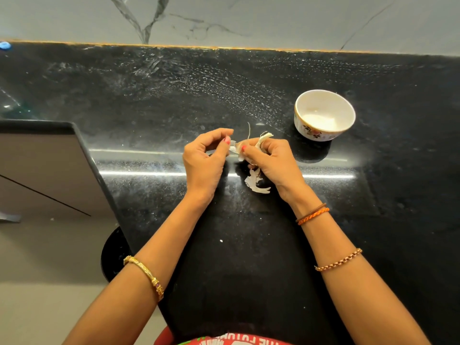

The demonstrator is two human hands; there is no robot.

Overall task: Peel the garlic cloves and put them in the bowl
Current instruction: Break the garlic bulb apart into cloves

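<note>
My left hand [205, 158] pinches a thin strip of papery white garlic skin [233, 147] between thumb and forefinger. My right hand [270, 159], just beside it, has its fingers curled round the pale garlic clove [242, 148], with more skin [264, 138] sticking out at the top. Loose white peelings [256, 183] lie on the speckled black stone counter [174, 95] beneath my right hand. The round white ceramic bowl with a floral band [324, 115] stands at two o'clock from my hands, well apart.
</note>
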